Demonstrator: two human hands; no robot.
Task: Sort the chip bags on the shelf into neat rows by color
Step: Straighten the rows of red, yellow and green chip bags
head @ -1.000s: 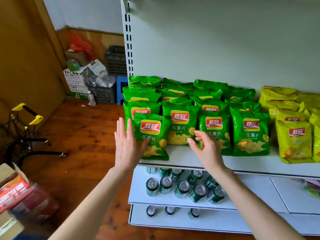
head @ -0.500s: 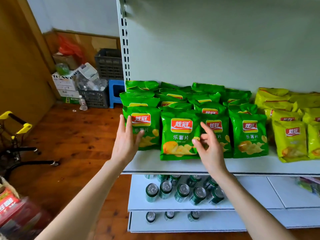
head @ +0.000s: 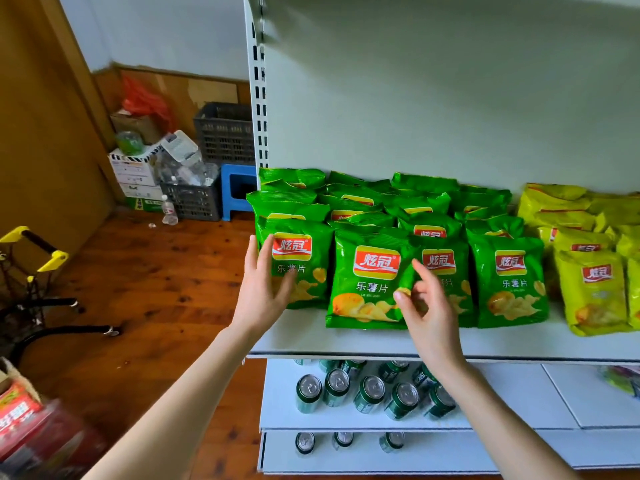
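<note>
Your left hand (head: 263,289) is spread flat, fingers straight, touching the front of the leftmost green chip bag (head: 306,261) on the shelf (head: 346,344). Your right hand (head: 427,306) is at the right edge of the next green bag (head: 367,282), fingers loosely curled (I cannot tell whether they pinch that edge). More green bags are stacked beyond both hands. The yellow bags (head: 592,289) stand well right of your right hand, and the cans (head: 370,393) are below your wrists.

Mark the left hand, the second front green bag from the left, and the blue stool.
left hand (head: 260,293), head view, back of the hand.
second front green bag (head: 367,289), head view, centre of its front.
blue stool (head: 239,169), head view, seat edge.
</note>
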